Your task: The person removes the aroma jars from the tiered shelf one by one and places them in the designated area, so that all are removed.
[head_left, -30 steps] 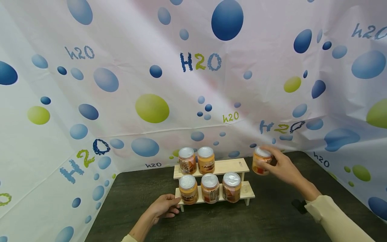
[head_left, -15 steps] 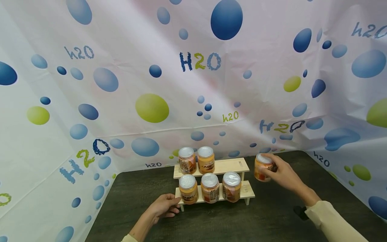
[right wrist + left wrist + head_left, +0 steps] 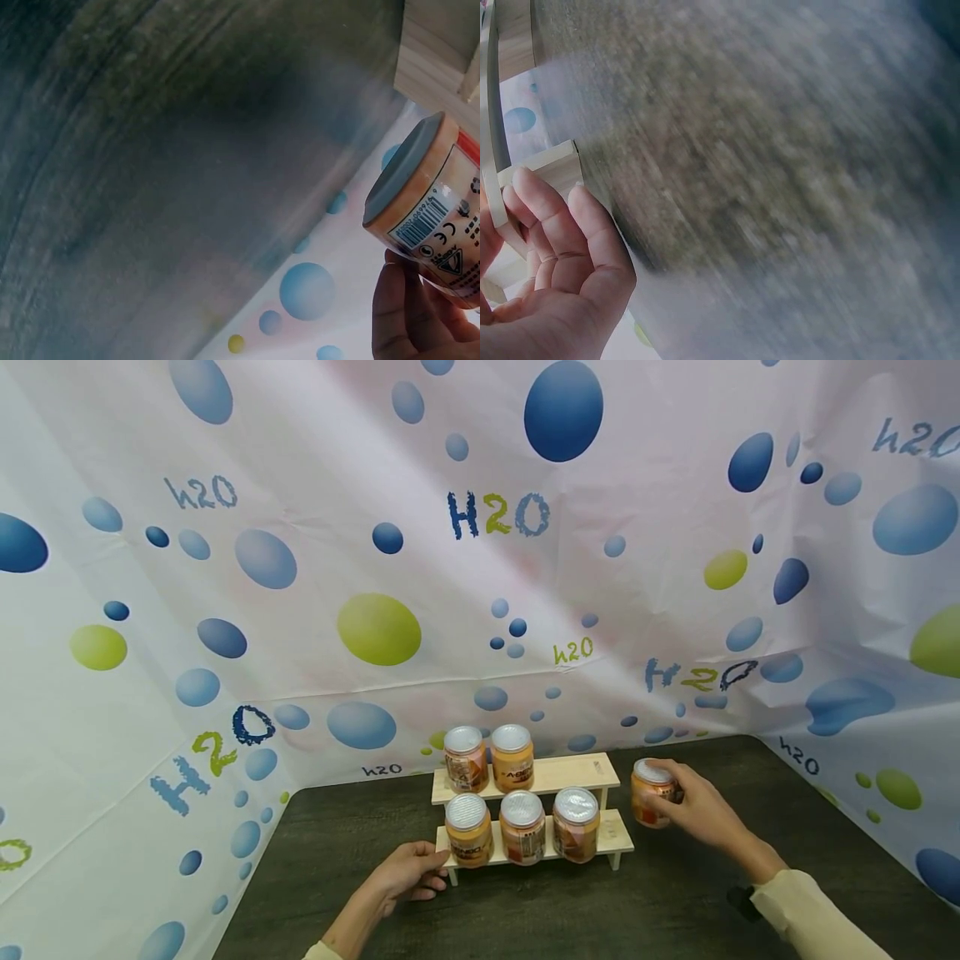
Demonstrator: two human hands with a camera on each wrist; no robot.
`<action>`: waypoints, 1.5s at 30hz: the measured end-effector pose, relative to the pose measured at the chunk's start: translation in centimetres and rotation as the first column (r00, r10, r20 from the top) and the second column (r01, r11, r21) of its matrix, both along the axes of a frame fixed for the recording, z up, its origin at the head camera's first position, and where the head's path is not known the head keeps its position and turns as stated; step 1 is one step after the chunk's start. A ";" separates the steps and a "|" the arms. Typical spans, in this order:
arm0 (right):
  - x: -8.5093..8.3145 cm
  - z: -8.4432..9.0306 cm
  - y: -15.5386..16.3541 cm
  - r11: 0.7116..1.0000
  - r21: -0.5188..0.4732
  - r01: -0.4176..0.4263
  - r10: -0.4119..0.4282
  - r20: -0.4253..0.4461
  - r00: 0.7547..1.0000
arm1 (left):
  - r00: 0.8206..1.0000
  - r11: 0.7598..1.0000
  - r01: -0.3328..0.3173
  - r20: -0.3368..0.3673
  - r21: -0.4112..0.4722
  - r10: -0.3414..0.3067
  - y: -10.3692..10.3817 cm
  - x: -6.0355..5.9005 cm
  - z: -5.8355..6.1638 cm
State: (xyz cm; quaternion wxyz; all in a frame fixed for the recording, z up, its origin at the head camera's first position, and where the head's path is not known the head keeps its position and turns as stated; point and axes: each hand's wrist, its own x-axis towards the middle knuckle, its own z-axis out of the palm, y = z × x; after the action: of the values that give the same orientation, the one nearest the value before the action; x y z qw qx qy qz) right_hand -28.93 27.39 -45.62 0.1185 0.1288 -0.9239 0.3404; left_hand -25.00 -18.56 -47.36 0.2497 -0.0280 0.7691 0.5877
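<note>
A two-step wooden rack stands on the dark table. Two orange jars with silver lids sit on its upper step at the left, three on the lower step. My right hand grips another orange jar just right of the rack, low over the table; the right wrist view shows that jar tilted against my fingers. My left hand holds the rack's lower left end, its fingers curled against the wooden leg.
A white curtain printed with blue and green bubbles and "H2O" closes in the back and both sides of the table. A small black object lies on the table by my right sleeve.
My right hand has lowered the jar from upper-step height down toward the table beside the rack. The left hand has stayed on the rack.
</note>
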 end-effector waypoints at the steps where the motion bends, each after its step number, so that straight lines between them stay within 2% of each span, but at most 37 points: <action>1: 0.0 -0.2 0.0 1.000 0.000 0.000 0.000 0.001 1.000 | 1.000 1.000 0.001 -0.001 0.001 -0.001 0.0 0.0 0.0; 10: -0.1 -1.2 -0.1 1.000 0.029 0.008 -0.008 0.007 1.000 | 1.000 1.000 0.007 -0.007 0.003 -0.007 0.1 0.2 0.2; 27: -0.2 -2.0 -0.5 0.998 0.039 0.038 -0.039 0.034 0.999 | 1.000 1.000 0.003 -0.001 0.011 -0.003 -0.1 0.0 -0.1; 45: -0.2 -1.7 -0.6 0.995 0.067 0.069 -0.072 0.054 0.996 | 1.000 1.000 0.007 0.006 0.004 -0.007 -0.1 0.0 0.1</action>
State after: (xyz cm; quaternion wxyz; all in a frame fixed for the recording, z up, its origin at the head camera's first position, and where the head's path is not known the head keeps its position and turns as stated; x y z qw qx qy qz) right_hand -29.17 26.77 -47.27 0.1002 0.0903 -0.9414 0.3093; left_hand -25.03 -18.63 -47.30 0.2540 -0.0268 0.7673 0.5882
